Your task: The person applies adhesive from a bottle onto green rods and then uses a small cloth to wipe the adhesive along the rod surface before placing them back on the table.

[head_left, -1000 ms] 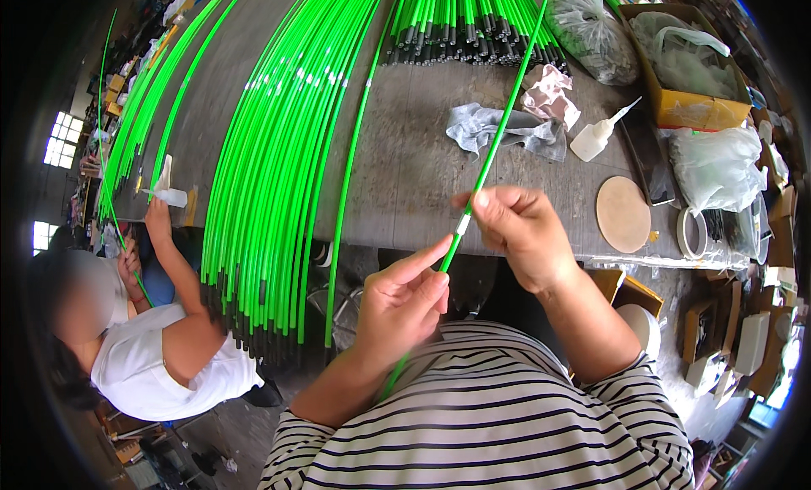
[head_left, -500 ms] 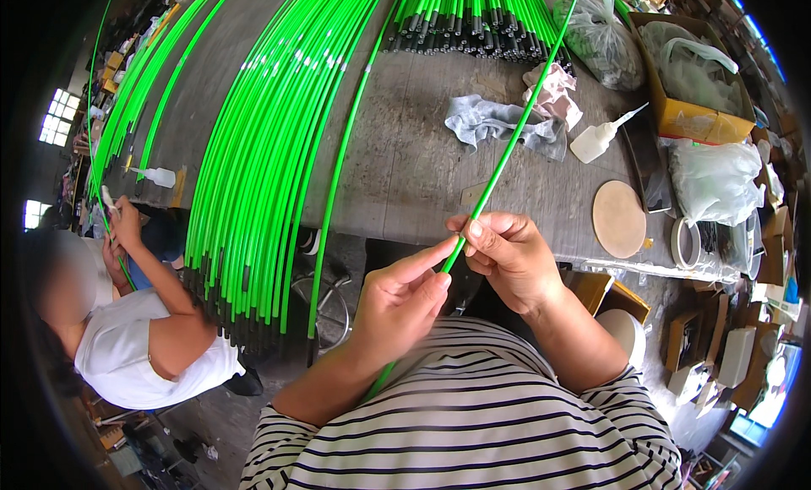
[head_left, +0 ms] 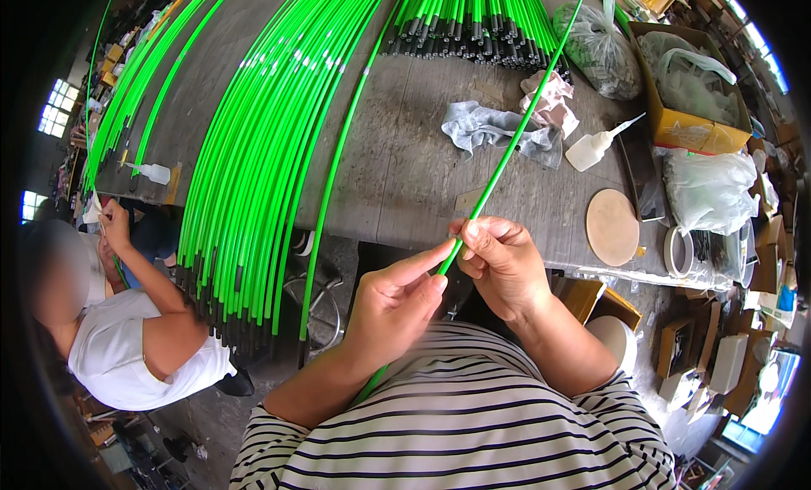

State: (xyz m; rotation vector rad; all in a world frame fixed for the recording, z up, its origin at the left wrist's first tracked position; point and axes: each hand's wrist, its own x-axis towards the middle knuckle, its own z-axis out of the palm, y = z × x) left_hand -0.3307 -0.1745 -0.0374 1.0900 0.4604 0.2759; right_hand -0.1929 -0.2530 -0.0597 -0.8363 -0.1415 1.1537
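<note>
A thin green rod (head_left: 514, 135) slants from beside my left forearm, through both hands, up past the table's far side. My left hand (head_left: 395, 306) pinches it between thumb and forefinger in front of my body. Just above that, my right hand (head_left: 505, 262) grips the same rod with thumb and fingers, nearly touching the left fingertips. The rod's lower end is hidden by my left arm. Left of my hands, a single green rod (head_left: 331, 194) with a dark end lies across the table edge. Farther left, a wide row of green rods (head_left: 253, 169) overhangs that edge with black ends.
Green rods with black ends (head_left: 473, 34) are heaped at the back of the table (head_left: 397, 152). Right of my rod are a grey rag (head_left: 486, 125), a white squeeze bottle (head_left: 589, 150), a round tan disc (head_left: 612, 227) and a yellow box (head_left: 701, 137). A co-worker (head_left: 139, 338) sits at left.
My view has shifted slightly, so the table things sit a little differently. Both hands keep their pinch on the rod. At left, the co-worker's hands have moved a little.
</note>
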